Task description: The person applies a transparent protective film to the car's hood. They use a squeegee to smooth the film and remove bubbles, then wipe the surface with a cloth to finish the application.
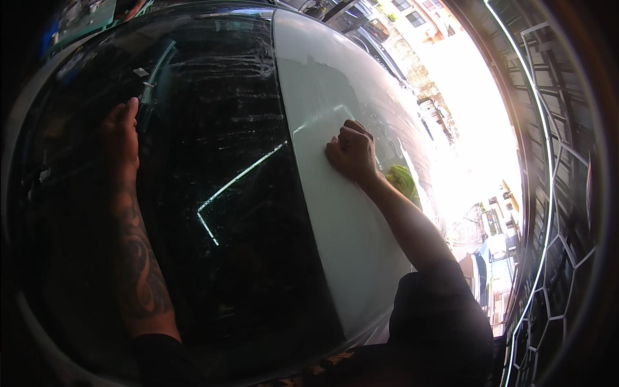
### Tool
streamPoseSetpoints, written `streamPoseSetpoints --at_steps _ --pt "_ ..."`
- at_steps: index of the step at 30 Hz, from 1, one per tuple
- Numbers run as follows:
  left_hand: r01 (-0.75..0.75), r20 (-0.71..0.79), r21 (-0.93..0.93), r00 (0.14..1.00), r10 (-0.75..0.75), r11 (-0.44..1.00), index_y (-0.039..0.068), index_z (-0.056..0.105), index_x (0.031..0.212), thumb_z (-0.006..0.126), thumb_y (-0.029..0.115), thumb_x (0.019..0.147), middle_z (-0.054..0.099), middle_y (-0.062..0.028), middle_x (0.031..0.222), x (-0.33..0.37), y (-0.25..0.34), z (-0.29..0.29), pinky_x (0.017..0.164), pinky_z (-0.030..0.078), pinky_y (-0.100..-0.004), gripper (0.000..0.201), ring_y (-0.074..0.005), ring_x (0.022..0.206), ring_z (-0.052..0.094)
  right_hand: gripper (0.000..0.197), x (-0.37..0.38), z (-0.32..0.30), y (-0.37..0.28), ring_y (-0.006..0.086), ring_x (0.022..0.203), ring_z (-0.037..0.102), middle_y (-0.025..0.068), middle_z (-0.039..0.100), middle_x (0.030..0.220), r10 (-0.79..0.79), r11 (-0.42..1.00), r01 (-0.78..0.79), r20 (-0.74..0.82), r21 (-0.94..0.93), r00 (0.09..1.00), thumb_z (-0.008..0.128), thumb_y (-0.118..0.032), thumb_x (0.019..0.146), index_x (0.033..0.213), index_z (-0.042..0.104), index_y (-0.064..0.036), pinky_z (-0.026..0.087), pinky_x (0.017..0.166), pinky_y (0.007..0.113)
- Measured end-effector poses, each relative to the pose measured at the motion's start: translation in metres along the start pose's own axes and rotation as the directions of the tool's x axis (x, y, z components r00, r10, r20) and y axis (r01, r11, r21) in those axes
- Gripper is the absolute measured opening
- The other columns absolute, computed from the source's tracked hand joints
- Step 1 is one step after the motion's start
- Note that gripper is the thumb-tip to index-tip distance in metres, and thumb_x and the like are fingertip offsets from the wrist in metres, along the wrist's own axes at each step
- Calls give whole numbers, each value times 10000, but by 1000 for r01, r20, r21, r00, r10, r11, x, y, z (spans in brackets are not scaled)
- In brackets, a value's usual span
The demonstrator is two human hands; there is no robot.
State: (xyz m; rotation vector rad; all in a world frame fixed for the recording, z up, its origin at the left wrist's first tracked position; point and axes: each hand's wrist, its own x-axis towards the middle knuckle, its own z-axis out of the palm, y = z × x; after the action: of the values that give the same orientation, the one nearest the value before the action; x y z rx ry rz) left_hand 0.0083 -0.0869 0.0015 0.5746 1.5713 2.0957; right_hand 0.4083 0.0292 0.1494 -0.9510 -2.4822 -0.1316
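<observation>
A car's dark glass (238, 271) fills the left and middle of the view, and a white body panel (342, 258) runs along its right side. Over the glass, my left hand (124, 137) is held edge-on with fingers stretched out, and nothing shows in it. My right hand (353, 150) is closed in a fist against the white panel; whatever its fingers hold, if anything, is hidden. Just right of that wrist lies a crumpled yellow-green cloth (403, 180), partly behind my forearm.
Small pale scraps (140, 72) show on the glass beyond my left hand. The glass has streaks and a bright angled light reflection (242, 174). At the right, a wall with hexagonal light strips (556, 284) borders a bright opening. Another vehicle (374, 45) stands beyond the panel.
</observation>
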Motion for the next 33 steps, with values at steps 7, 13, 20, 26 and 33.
streamPoseSetpoints --at_steps 7,13,20,26,33 --pt "76 65 -75 995 -72 994 174 482 633 681 342 942 364 90 585 -14 -7 26 472 229 -240 404 -18 514 307 200 102 32 71 407 683 612 197 616 765 113 975 -122 -55 -187 992 605 -157 728 643 586 23 500 679 478" --pt "26 19 -35 999 -26 999 172 475 632 678 329 946 372 85 610 -3 -2 8 483 246 -236 406 -18 525 317 210 26 9 12 340 605 552 145 507 648 -31 998 31 1 -61 1000 617 -101 709 579 472 -22 474 602 446" --pt "-41 21 -28 999 41 999 187 461 632 677 314 955 366 92 614 2 -14 7 482 237 -222 408 -16 522 309 216 47 23 22 346 584 550 152 510 631 -86 995 85 -22 -48 996 620 -106 712 583 475 -8 458 581 456" --pt "53 60 -92 997 -48 994 203 476 652 702 297 951 373 105 610 -6 -16 24 476 243 -209 386 -5 515 326 252 122 49 62 420 661 613 217 598 711 136 968 -154 -99 -199 986 615 -218 719 632 568 14 479 645 507" --pt "6 11 -77 1000 -5 997 205 494 662 701 279 955 371 109 606 -2 2 1 478 230 -207 367 -9 510 317 193 -6 0 -30 314 613 573 127 521 633 -152 988 152 25 -8 988 612 -74 681 561 465 -35 488 574 439"
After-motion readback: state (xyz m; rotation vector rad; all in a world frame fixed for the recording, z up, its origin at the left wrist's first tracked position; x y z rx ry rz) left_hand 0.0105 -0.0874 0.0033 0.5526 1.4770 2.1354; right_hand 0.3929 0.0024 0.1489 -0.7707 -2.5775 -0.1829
